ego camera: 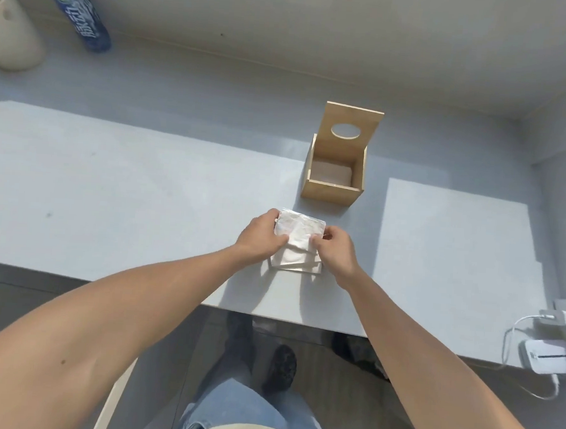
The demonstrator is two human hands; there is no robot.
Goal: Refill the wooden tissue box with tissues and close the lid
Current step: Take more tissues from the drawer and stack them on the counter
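Crinkly plastic tissue pack (298, 240) in both hands' grip, left hand (260, 236), right hand (334, 250), near square wooden box (335, 181).

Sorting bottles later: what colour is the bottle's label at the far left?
Blue with white lettering, head view.

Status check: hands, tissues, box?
Left hand and right hand both gripping tissue pack on table. Wooden box open, lid upright. Path clear.
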